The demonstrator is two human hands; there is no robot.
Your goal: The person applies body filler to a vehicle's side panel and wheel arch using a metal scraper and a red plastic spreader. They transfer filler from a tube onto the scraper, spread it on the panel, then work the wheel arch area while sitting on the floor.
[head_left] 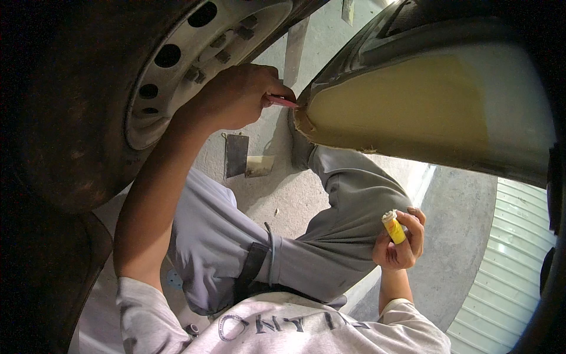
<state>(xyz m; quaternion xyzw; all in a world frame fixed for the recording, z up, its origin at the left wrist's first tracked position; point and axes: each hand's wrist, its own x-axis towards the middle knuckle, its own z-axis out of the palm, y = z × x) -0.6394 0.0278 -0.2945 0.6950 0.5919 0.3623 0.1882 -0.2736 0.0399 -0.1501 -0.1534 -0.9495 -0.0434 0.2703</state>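
My left hand is closed around a thin, flat red tool, whose tip is at the left end of a car body panel. A broad tan-yellow patch covers much of that panel, and its lower left edge looks rough and ragged. I cannot make out the exact kind of the red tool. Lower right, over my knee, my right hand grips a small yellow tube with a whitish end pointing up. This hand is apart from the panel.
A car wheel with its tyre fills the upper left, close to my left forearm. On the concrete floor lie a dark flat piece and a pale one. Ribbed whitish sheeting stands at the right.
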